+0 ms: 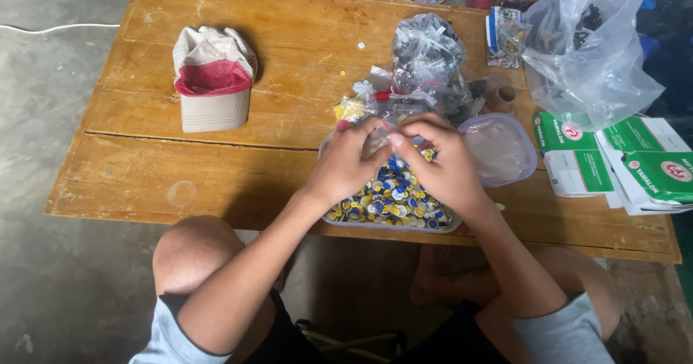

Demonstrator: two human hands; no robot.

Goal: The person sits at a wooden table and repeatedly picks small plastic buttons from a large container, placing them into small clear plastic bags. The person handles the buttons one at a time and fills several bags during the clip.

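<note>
Both hands meet over the tub (339, 221) of small caps: left hand (346, 163) and right hand (442, 163) pinch one small bag (377, 139) (fingertips touching), cap (213, 77) at ten o'clock.

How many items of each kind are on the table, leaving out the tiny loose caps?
Red-and-white cloth cap: 1
Clear plastic tub of small blue, yellow and white caps: 1
Clear plastic lid: 1
Green-and-white cardboard boxes: at least 2, stacked, exact count unclear
Big clear plastic bag: 1
Tied small clear bag of dark parts: 1
Total: at least 7
</note>
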